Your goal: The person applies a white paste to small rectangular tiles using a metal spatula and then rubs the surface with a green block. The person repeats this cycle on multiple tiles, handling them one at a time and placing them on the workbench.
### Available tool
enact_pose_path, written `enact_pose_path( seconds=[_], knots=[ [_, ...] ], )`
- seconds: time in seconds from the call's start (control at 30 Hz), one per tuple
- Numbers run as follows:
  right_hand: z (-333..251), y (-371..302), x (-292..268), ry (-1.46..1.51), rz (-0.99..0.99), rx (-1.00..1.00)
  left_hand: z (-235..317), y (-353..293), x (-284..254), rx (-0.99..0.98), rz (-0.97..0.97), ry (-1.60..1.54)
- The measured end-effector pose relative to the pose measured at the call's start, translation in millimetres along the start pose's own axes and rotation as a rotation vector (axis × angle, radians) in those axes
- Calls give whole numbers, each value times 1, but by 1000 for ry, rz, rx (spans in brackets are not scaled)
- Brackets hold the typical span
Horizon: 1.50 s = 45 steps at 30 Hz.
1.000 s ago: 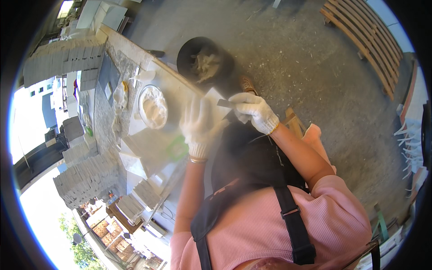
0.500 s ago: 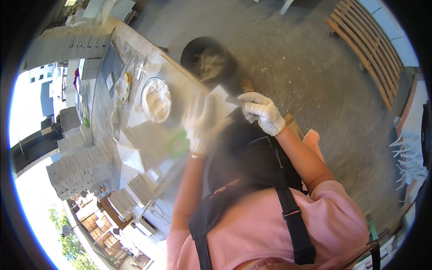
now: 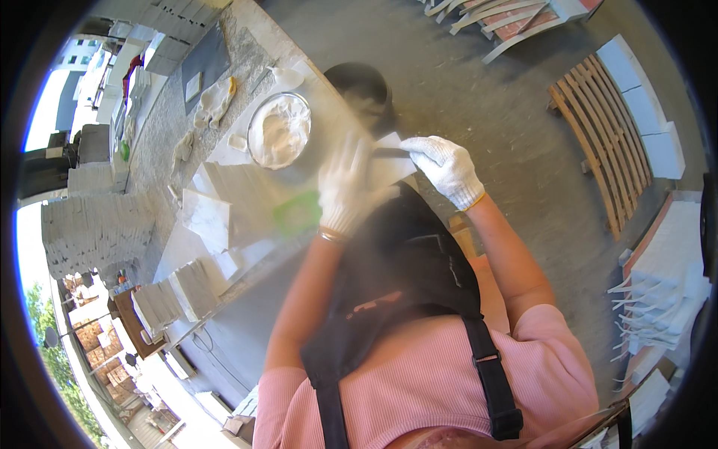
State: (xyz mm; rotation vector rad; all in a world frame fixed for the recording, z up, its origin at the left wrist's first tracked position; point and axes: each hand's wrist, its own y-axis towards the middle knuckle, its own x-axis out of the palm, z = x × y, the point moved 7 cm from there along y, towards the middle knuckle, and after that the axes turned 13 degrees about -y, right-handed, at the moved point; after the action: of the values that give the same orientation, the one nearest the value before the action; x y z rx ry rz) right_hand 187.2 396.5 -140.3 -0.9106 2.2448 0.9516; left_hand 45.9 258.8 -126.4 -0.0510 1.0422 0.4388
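Note:
My left hand (image 3: 345, 187), in a white knit glove, is at the table's near edge. It holds a flat white tile (image 3: 395, 169) at its left side, fingers along it and thumb below. My right hand (image 3: 449, 170), also gloved, is closed on a flat, dark-bladed scraper (image 3: 390, 153) whose blade lies across the tile. Haze blurs the left fingers and the tile's left part. Left of the hands stands a round metal bowl (image 3: 280, 131) of white paste. A blurred green thing (image 3: 297, 212) lies beside my left wrist.
Stacks of white tiles (image 3: 196, 288) stand on the table (image 3: 250, 41). A crumpled cloth or glove (image 3: 215, 103) lies beyond the bowl. A dark bucket (image 3: 359, 88) stands on the floor past the table edge. Slatted wooden pallets (image 3: 598, 142) are at the right.
The view has shifted, bringing more of the right-hand pallets and white slabs into sight. Both hands remain at the tile, with the scraper against it; the right hand sits slightly farther right.

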Motion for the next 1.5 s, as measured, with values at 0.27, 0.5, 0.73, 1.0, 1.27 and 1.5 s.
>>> enact_pose_path(
  seconds=[0.27,0.5,0.73,1.0,1.27,1.5],
  knots=[
    [-18,-23,-11,-170,4,95,0,0,-3,-1,29,-25],
    [-22,-28,-5,-201,50,246,-2,0,-3,-14,46,-48],
    [-36,-35,12,-208,109,284,-2,0,-1,-41,17,-9],
    [-22,-36,-3,-247,-38,381,-4,-1,-3,-40,42,-34],
    [-44,-32,14,-294,106,218,-1,0,-6,-23,47,-43],
    [-18,-43,0,-285,9,325,-5,-3,-3,-3,66,-75]
  ],
)
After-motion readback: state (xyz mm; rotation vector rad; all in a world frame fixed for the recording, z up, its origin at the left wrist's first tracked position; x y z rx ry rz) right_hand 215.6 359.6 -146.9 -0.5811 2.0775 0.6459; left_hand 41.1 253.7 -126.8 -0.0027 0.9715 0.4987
